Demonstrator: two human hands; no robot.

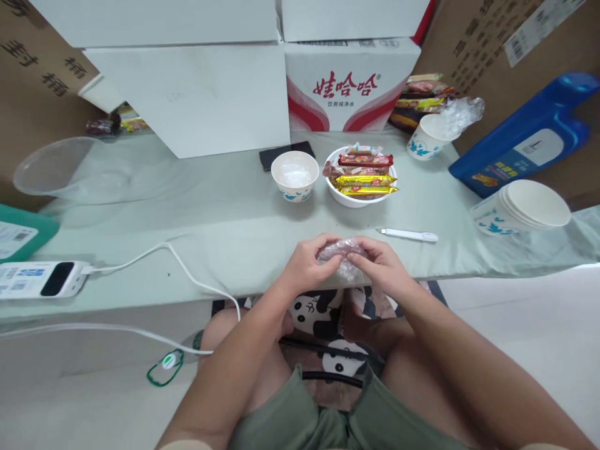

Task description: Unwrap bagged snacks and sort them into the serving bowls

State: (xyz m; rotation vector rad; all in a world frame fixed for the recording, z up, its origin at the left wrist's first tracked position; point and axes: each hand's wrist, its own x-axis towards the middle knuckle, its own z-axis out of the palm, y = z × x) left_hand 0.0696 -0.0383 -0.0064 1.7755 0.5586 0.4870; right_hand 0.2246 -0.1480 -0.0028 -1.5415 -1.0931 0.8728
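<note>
Both hands meet at the table's front edge, pinching a crumpled piece of clear plastic film (347, 270). My left hand (309, 265) grips its left side, and my right hand (380, 265) has its right side, thumbs on top. Whether anything is wrapped inside I cannot tell. Beyond the hands stands a paper cup (295, 181) with clear plastic in it. Beside it, a white bowl (349, 200) is piled with snack bars (365, 180) in red, brown and yellow wrappers. A white utility knife (409, 235) lies to the right of my right hand.
At the right are stacked paper cups (487, 215), a blue bottle (520, 147) and a cup holding plastic (424, 144). White boxes (225, 94) line the back. A clear lid (60, 169), a white device (60, 279) and its cable (187, 272) are at the left.
</note>
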